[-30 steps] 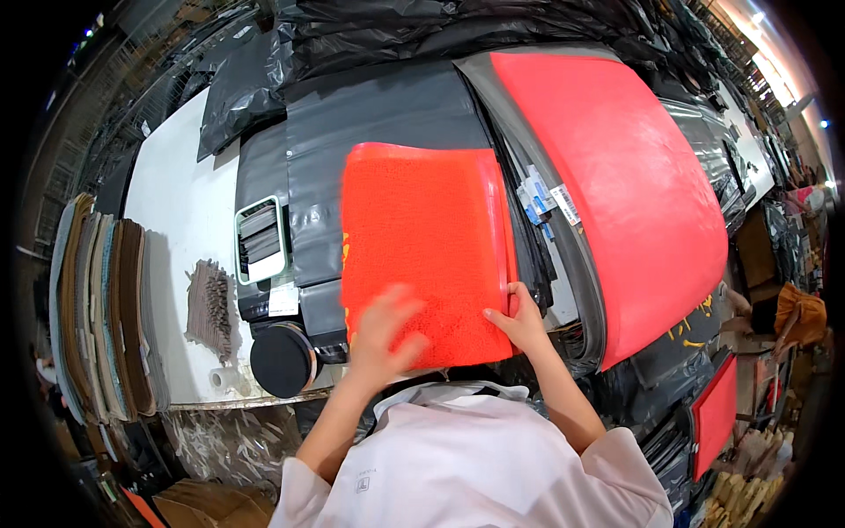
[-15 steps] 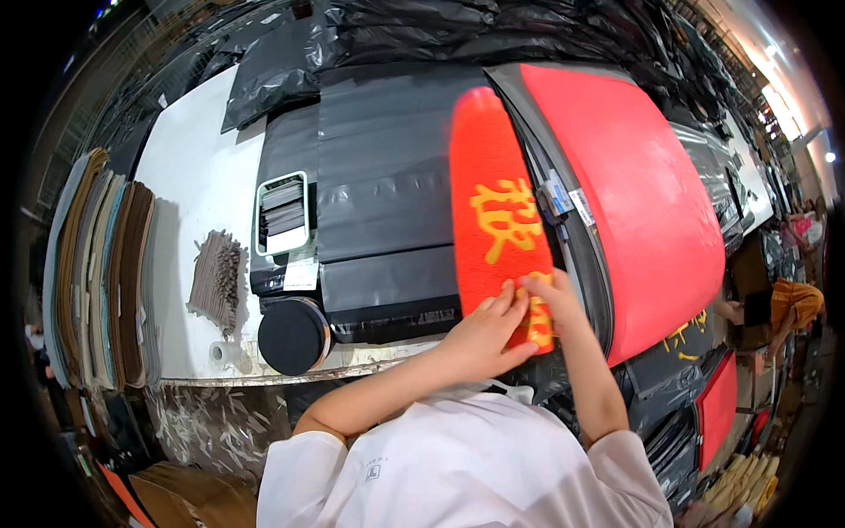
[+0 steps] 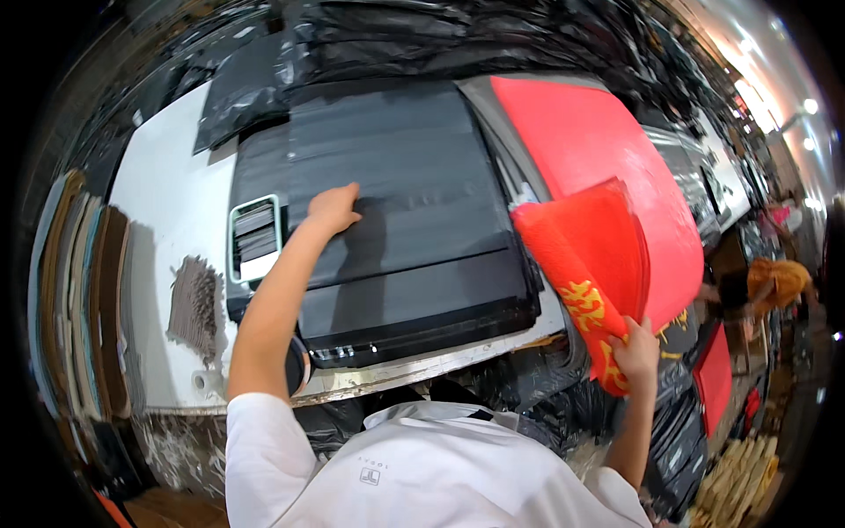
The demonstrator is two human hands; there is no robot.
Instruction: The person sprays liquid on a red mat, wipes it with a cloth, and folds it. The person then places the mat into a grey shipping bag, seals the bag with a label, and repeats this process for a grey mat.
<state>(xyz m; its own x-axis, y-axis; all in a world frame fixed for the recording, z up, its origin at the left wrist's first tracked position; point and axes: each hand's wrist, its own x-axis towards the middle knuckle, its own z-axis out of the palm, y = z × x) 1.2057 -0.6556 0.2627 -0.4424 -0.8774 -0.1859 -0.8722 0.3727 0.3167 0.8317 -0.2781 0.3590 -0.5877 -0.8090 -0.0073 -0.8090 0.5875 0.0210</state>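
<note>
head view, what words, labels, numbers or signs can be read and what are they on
I won't copy wording, only say where it stands.
Folded red mat in the right hand: large yellow characters, partly hidden.
White shirt: small dark logo with lettering.
Dark mat at right: yellow strokes, partly covered.
Pale tag by the coral sheet: too small to read.

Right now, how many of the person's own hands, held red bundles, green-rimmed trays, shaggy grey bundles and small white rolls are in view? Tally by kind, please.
Hands: 2 (left hand, right hand)
Held red bundle: 1
Green-rimmed tray: 1
Shaggy grey bundle: 1
Small white roll: 1
Total: 6
</note>
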